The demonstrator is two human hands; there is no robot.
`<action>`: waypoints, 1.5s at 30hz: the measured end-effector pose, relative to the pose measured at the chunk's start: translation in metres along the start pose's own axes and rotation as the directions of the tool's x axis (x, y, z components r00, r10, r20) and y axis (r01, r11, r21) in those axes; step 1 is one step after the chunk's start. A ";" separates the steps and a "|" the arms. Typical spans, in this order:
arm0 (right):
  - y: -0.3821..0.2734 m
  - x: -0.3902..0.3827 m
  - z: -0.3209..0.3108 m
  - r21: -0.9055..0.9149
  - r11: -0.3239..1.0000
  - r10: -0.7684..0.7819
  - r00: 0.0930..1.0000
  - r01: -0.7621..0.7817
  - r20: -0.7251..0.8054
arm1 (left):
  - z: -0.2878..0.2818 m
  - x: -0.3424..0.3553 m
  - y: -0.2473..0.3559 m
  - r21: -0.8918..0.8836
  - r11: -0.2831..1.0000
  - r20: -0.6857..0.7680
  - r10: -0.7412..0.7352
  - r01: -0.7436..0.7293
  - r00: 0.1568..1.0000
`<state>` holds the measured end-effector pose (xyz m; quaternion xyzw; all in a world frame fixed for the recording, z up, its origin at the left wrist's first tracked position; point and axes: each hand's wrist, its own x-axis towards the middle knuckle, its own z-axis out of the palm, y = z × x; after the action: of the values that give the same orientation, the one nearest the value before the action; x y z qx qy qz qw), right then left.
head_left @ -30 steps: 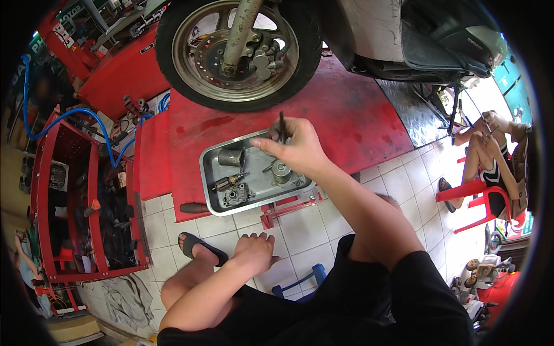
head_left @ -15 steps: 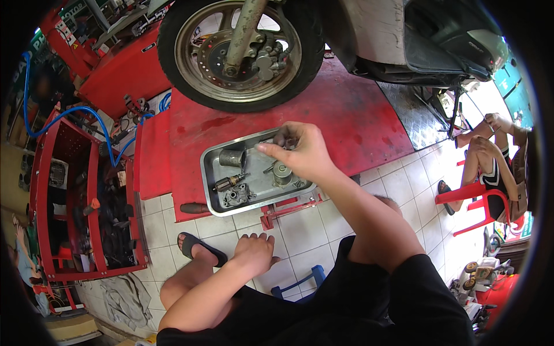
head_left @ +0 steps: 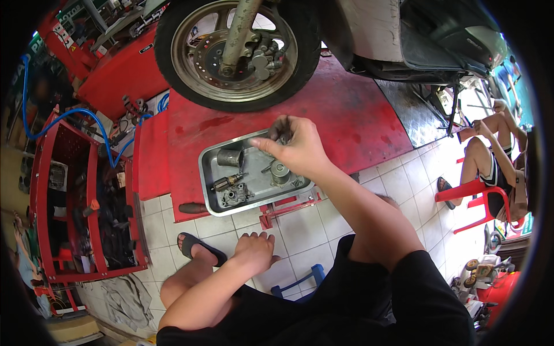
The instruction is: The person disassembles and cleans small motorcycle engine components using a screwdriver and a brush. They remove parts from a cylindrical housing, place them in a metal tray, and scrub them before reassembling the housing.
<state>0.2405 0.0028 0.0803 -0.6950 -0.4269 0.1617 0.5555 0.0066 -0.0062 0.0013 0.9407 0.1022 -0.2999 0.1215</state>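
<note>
My right hand is over the far right part of a metal tray, its thumb stretched out apart from the curled, blackened fingers. Greyish metal shows under those fingers; I see no clear hold on it. Inside the tray, a hollow metal cylinder lies at the left. Below it are a dark spark-plug-shaped part and a cast metal housing. A round metal part sits below my right hand. My left hand rests near my left knee, apart from the tray, fingers folded down with nothing visible in them.
The tray stands on a red lift platform beneath a motorcycle's front wheel. A dark-handled tool lies left of the tray. A red tool cart stands left; a blue stool is below. A person sits right, beside a red chair.
My right hand has shifted slightly up and left over the tray. My left hand stays where it was. The seated person at the right has moved their hands.
</note>
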 end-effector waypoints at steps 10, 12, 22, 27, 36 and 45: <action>-0.003 -0.003 -0.005 -0.090 0.996 0.000 0.999 0.004 0.041 | -0.002 -0.002 0.002 -0.024 1.000 0.014 -0.018 0.019 1.000; -0.003 -0.004 -0.006 -0.063 0.998 0.020 0.998 -0.017 0.061 | 0.000 -0.003 0.001 -0.033 0.999 0.016 -0.022 0.022 1.000; -0.004 -0.002 -0.007 -0.064 0.998 -0.023 0.998 0.026 0.055 | 0.003 -0.001 -0.001 -0.008 1.000 0.022 -0.015 0.015 1.000; -0.004 0.002 -0.005 -0.084 0.996 0.028 0.997 -0.022 0.074 | 0.004 0.000 0.000 0.001 1.000 0.006 -0.013 0.013 1.000; -0.012 0.001 -0.010 -0.095 0.995 0.008 0.994 0.002 0.107 | 0.004 0.000 -0.001 0.002 1.000 0.030 -0.016 0.015 0.999; -0.005 0.004 -0.009 -0.070 0.997 -0.039 0.996 0.044 0.075 | 0.006 0.001 0.000 0.011 1.000 0.024 -0.009 0.009 1.000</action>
<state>0.2474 0.0001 0.0886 -0.6991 -0.4671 0.1601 0.5172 0.0042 -0.0075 -0.0042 0.9371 0.1034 -0.3124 0.1162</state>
